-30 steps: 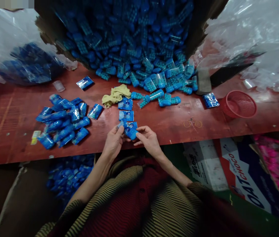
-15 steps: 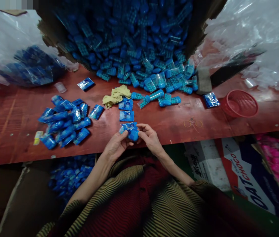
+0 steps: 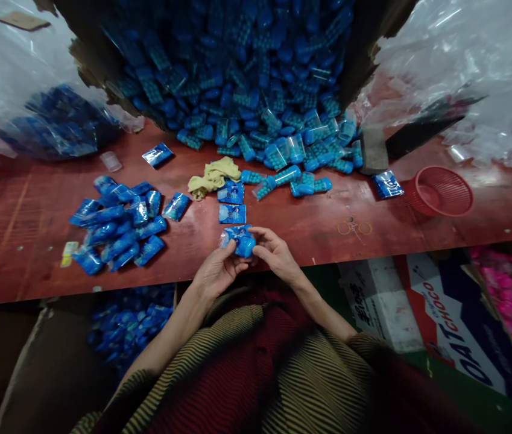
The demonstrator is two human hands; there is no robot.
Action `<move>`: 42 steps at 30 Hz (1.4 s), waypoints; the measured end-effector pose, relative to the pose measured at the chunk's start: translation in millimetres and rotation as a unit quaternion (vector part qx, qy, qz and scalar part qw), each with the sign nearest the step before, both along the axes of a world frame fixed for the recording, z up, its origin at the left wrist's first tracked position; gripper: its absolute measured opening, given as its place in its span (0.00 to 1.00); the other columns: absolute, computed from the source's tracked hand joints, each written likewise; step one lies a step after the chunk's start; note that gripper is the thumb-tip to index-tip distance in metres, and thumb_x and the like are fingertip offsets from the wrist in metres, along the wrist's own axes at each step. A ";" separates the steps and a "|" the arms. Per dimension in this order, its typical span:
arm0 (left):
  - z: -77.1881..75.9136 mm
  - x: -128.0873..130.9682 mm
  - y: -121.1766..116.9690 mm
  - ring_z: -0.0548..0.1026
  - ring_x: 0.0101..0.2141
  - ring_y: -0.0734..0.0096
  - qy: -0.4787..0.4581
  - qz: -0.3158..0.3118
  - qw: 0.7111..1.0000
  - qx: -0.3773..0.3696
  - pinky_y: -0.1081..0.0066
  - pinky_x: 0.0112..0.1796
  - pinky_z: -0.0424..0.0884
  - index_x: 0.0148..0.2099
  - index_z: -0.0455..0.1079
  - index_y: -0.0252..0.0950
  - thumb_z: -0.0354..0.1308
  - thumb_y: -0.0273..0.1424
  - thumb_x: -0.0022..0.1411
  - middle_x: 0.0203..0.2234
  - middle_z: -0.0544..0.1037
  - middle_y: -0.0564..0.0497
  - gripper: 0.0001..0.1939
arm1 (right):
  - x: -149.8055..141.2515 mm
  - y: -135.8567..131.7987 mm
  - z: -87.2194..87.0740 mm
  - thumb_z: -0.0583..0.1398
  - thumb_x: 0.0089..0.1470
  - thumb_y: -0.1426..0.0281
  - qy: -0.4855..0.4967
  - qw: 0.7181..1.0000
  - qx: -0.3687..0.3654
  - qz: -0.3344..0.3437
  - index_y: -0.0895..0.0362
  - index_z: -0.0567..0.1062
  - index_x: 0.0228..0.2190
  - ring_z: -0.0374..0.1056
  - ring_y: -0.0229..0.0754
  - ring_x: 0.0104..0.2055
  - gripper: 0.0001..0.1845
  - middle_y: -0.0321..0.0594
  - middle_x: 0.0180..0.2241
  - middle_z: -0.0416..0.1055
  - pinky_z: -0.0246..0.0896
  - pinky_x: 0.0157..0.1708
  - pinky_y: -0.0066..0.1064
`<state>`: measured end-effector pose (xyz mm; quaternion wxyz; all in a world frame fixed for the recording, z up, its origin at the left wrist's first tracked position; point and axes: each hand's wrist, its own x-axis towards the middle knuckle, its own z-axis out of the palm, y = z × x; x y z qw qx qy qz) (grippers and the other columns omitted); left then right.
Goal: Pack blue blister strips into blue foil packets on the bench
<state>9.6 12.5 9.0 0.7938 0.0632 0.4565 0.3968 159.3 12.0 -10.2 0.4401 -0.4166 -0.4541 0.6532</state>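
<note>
Gripping a blue candy packet [image 3: 239, 241] between them, the left hand [image 3: 218, 270] and right hand [image 3: 275, 253] pinch its ends at the near edge of the red bench [image 3: 310, 232]. Two flat blue sachets [image 3: 232, 213] lie just beyond, a pile of filled packets [image 3: 117, 226] to the left, a red basket [image 3: 440, 191] far right.

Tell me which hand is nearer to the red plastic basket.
Right. The right hand is at the table's near edge, with the red plastic basket well off to its right and farther back. The left hand sits farther left, across the blue packet that both hold.
</note>
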 end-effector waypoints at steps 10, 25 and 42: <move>-2.5 -2.2 -1.4 0.77 0.24 0.74 0.024 0.019 1.000 -0.002 0.76 0.26 0.76 0.37 0.71 0.32 0.58 0.27 0.59 0.27 0.79 0.50 0.04 | 0.6 0.1 -0.8 0.56 0.55 0.67 -0.070 0.996 0.060 -0.009 0.51 0.71 0.46 0.65 0.39 0.39 0.16 0.38 0.41 0.68 0.63 0.45 0.34; -0.6 0.5 -4.6 0.75 0.22 0.76 0.168 0.081 0.977 0.104 0.76 0.25 0.73 0.39 0.68 0.35 0.68 0.39 0.45 0.25 0.76 0.55 0.21 | -13.1 -3.9 -8.1 0.61 0.46 0.69 -0.005 0.998 -0.044 -0.041 0.53 0.69 0.41 0.67 0.35 0.32 0.17 0.33 0.32 0.69 0.68 0.30 0.27; -23.1 -12.2 3.1 0.72 0.27 0.75 0.367 0.167 0.896 0.186 0.73 0.33 0.70 0.30 0.75 0.33 0.64 0.35 0.49 0.23 0.77 0.55 0.10 | -24.2 -7.0 -3.6 0.62 0.42 0.69 0.035 0.989 -0.123 -0.073 0.55 0.66 0.36 0.69 0.31 0.26 0.16 0.28 0.25 0.67 0.70 0.22 0.23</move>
